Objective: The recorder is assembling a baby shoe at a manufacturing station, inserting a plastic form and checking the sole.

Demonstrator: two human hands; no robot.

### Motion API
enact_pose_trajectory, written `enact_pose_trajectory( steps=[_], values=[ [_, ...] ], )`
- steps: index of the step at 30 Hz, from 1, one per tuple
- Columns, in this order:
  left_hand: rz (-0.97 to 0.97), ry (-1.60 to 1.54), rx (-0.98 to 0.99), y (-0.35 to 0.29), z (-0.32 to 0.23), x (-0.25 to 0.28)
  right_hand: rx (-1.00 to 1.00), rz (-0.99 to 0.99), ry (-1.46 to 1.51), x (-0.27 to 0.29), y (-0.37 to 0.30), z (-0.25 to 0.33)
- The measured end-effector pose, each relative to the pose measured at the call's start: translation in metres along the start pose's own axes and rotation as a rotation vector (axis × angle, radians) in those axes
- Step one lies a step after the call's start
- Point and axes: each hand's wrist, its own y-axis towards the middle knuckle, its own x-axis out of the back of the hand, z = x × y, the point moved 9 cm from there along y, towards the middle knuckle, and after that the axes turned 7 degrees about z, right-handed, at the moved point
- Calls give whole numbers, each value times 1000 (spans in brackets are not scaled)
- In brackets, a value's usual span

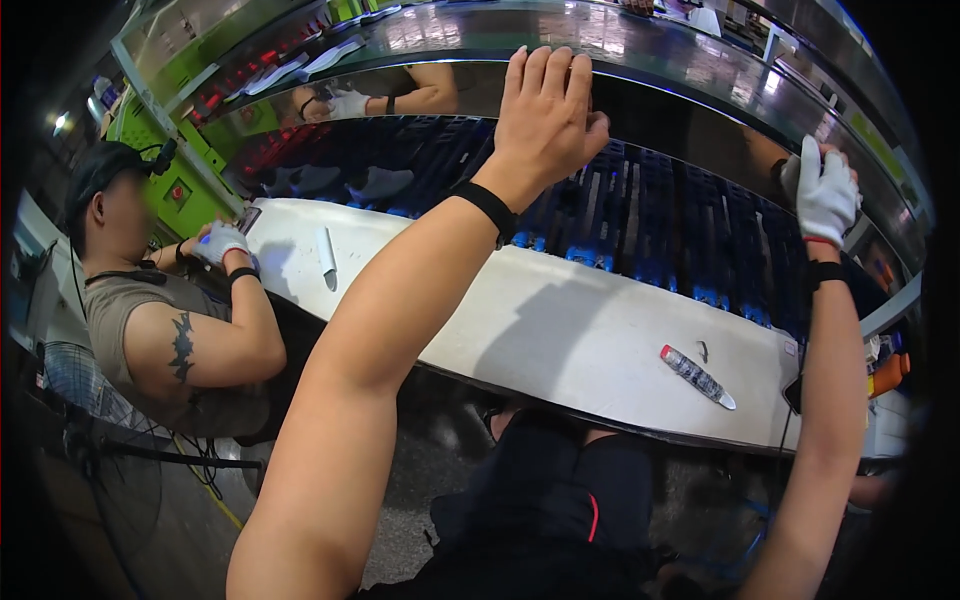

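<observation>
My bare left hand [548, 115] reaches up to the front edge of the raised dark conveyor [440, 38], its fingers stretched over the rim and the thumb apart. Farther right, my right hand [828, 190] in a white glove touches the same raised edge with its fingers extended. Neither hand shows anything held. Below them run the dark slats of a lower conveyor [640, 205] with blue ends. On the white worktop [480, 330] lies a short tool [697, 377] with a mottled handle, red end and pale tip, beside a small dark scrap [703, 351].
A co-worker [150, 310] with gloved hands sits at the left end. A pale tube [326, 258] lies on the worktop there. Grey shoes [380, 185] sit on the lower conveyor, pale sole-shaped pieces [333, 56] on the raised one. An orange object [888, 375] stands far right.
</observation>
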Motion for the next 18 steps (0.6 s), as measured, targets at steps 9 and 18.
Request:
enact_pose_trajectory(
  steps=[9,18],
  values=[
    [842,-302,-355,-127,-7,-94,833,30,-203,-23,36,103],
    [1184,335,399,-237,320,-141,706,-361,-38,13,22,166]
  ],
)
